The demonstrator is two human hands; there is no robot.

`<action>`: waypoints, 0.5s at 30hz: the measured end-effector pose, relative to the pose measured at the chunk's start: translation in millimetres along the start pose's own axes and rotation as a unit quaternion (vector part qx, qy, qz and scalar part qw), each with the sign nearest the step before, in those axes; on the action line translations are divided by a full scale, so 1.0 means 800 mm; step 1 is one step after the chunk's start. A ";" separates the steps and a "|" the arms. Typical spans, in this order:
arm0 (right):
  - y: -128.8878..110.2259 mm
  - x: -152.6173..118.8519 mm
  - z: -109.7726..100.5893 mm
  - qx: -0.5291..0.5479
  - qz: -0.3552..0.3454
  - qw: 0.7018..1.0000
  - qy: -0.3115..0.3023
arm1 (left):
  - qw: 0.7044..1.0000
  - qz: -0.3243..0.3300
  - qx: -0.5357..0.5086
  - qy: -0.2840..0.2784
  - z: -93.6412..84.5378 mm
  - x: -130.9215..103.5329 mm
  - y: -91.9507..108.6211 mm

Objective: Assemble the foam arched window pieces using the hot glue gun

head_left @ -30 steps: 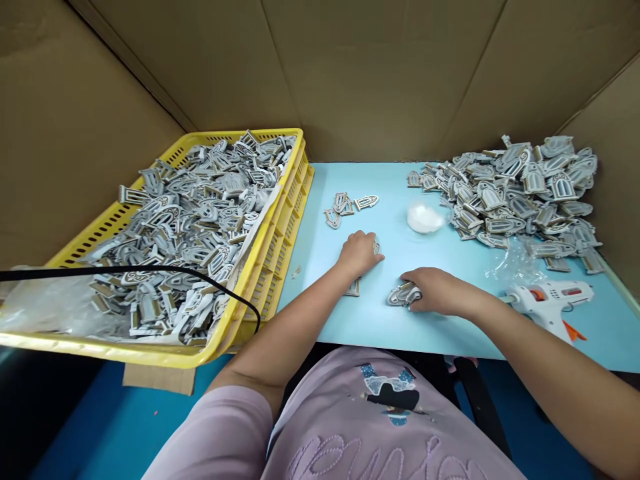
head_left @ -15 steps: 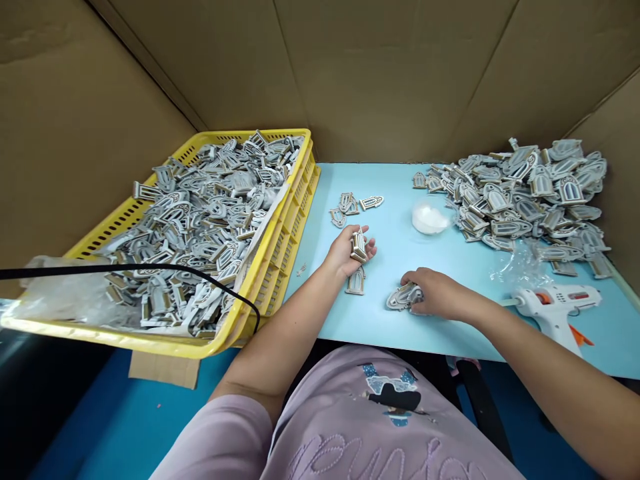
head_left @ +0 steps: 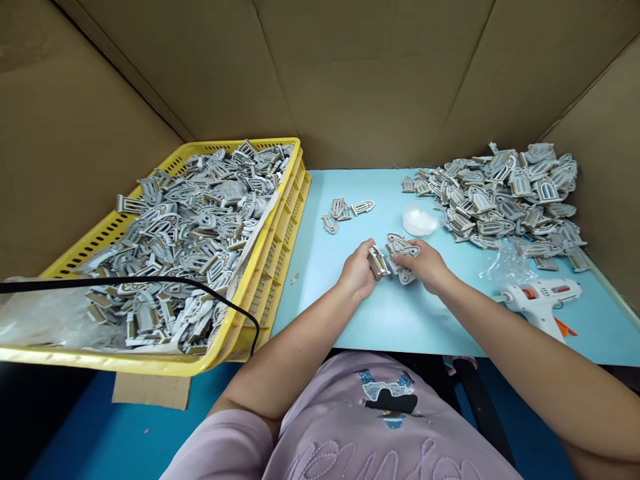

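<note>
Small arched window-shaped pieces, grey-white with gold-brown edges, are in both my hands. My left hand (head_left: 358,272) is closed around a short stack of window pieces (head_left: 379,262), their edges facing right. Just to the right, my right hand (head_left: 425,265) grips several more window pieces (head_left: 401,257) between thumb and fingers, fanned unevenly. The two bundles are close together over the blue table, with a narrow gap between them. Beyond my left hand, a few loose window pieces (head_left: 337,211) lie on the table, one (head_left: 363,207) slightly apart from the others.
At left stands a yellow crate (head_left: 286,247) heaped with window pieces, a black cable (head_left: 185,280) crossing it. A large pile of them (head_left: 505,193) lies at back right. Nearby are a white dish (head_left: 420,221), crumpled clear plastic (head_left: 510,261) and a white glue gun (head_left: 545,298). Cardboard walls (head_left: 370,80) enclose the table.
My right hand has lifted its window pieces from near the table's front edge and brought them leftward and forward. My left hand has turned and moved slightly right, now holding a thicker stack.
</note>
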State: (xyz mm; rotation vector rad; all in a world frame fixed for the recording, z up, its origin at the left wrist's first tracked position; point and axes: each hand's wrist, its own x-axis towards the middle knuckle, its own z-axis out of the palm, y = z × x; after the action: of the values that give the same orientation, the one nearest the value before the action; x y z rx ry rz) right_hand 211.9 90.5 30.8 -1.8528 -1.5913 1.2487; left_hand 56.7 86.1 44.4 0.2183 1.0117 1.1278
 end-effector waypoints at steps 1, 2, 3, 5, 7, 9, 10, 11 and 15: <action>-0.003 0.001 0.007 0.030 -0.003 0.999 0.013 | 1.000 0.006 -0.005 0.006 0.006 0.001 -0.006; -0.006 0.002 0.014 0.057 -0.007 0.998 0.023 | 1.000 0.014 -0.010 0.012 0.011 0.003 -0.012; -0.009 0.001 0.021 0.082 -0.010 0.996 0.029 | 0.999 0.024 -0.015 0.018 0.015 0.005 -0.016; -0.013 -0.002 0.031 0.126 -0.015 0.991 0.038 | 0.999 0.042 -0.022 0.026 0.022 0.010 -0.022; -0.017 -0.007 0.036 0.168 -0.022 0.985 0.045 | 0.998 0.056 -0.024 0.028 0.029 0.012 -0.022; -0.020 -0.010 0.034 0.204 -0.031 0.977 0.052 | 0.997 0.064 -0.022 0.021 0.038 0.007 -0.018; -0.022 -0.010 0.030 0.221 -0.033 0.973 0.053 | 0.998 0.064 -0.020 0.014 0.043 0.003 -0.014; -0.024 -0.010 0.025 0.237 -0.033 0.970 0.051 | 0.998 0.061 -0.017 0.002 0.049 -0.003 -0.010; -0.026 -0.008 -0.009 0.297 -0.011 0.955 0.002 | 0.995 0.027 0.009 -0.092 0.069 -0.030 0.006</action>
State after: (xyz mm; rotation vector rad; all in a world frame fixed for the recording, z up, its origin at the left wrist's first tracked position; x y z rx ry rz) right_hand 205.8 91.9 53.3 -1.4437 -1.0599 1.5021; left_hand 94.2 86.3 91.6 0.3582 0.8575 1.1255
